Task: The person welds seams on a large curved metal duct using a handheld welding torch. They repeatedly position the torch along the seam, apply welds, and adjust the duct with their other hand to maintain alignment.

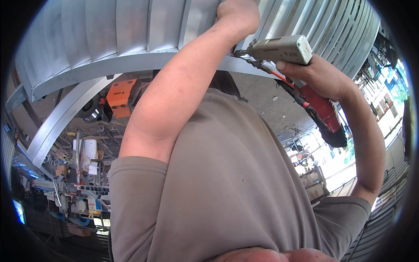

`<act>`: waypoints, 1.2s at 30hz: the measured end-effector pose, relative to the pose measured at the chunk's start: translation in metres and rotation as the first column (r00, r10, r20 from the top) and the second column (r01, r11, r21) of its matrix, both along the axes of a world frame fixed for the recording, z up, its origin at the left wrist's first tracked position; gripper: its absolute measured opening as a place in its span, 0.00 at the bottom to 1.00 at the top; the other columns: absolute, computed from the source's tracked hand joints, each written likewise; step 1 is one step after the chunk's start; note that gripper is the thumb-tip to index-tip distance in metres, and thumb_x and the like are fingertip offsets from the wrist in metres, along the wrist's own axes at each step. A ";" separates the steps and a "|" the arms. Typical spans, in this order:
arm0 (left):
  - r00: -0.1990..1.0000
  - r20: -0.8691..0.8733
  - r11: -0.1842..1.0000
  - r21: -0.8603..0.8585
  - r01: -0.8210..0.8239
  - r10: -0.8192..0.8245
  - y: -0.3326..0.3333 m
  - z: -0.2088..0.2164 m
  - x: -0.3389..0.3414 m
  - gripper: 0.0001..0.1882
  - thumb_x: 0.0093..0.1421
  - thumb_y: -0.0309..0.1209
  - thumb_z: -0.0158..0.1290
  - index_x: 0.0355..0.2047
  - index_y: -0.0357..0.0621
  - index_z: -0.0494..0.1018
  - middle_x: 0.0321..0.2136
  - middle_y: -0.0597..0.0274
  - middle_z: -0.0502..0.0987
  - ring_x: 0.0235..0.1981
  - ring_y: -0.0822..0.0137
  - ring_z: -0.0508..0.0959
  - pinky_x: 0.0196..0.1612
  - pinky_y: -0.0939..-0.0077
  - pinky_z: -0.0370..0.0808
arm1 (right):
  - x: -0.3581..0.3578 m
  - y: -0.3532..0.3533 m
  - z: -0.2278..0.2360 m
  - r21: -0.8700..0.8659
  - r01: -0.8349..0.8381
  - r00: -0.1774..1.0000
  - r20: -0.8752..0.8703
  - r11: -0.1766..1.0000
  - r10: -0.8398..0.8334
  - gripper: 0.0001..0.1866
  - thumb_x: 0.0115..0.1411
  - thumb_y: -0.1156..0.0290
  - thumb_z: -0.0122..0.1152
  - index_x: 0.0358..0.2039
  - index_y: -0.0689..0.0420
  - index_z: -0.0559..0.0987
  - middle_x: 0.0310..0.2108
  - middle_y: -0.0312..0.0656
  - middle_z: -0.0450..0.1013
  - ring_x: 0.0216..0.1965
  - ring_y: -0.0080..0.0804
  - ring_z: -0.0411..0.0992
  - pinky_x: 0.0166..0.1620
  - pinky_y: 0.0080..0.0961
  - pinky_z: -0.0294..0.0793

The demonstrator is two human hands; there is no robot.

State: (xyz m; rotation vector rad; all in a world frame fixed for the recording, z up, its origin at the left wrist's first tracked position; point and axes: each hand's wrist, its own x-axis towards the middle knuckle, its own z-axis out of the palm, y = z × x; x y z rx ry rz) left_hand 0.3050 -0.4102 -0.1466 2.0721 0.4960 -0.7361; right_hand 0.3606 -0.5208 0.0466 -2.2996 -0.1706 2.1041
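My right hand (321, 78) is wrapped round a handheld welding gun (279, 49) with a grey body and a red grip, its thumb along the body's side. The gun's narrow nozzle points left, at the edge of a silvery metal frame rail (144, 63). A thin feed tube (279, 73), partly orange, runs beside the nozzle. My left hand (239, 15) rests on the metal slats (166, 26) above the rail, closed like a fist. Its fingertips are turned away, so what it grips is hidden. My left forearm crosses over the rail.
Bright slats fan out along the top. A black-sheathed cable (329, 131) hangs from the gun's grip. Below the rail stands an orange machine (121, 98) on the floor. A slanted metal beam (65, 115) stands at left, near a cluttered bench (87, 187).
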 end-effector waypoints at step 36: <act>0.996 -0.032 0.994 -0.070 0.079 -0.081 0.006 0.005 0.000 0.11 0.63 0.26 0.54 0.39 0.40 0.86 0.39 0.47 0.86 0.44 0.51 0.87 0.45 0.59 0.84 | 0.002 0.006 0.005 -0.070 -0.007 0.999 -0.033 0.998 0.005 0.30 0.69 0.46 0.61 0.54 0.63 0.77 0.33 0.38 0.75 0.29 0.23 0.75 0.33 0.22 0.79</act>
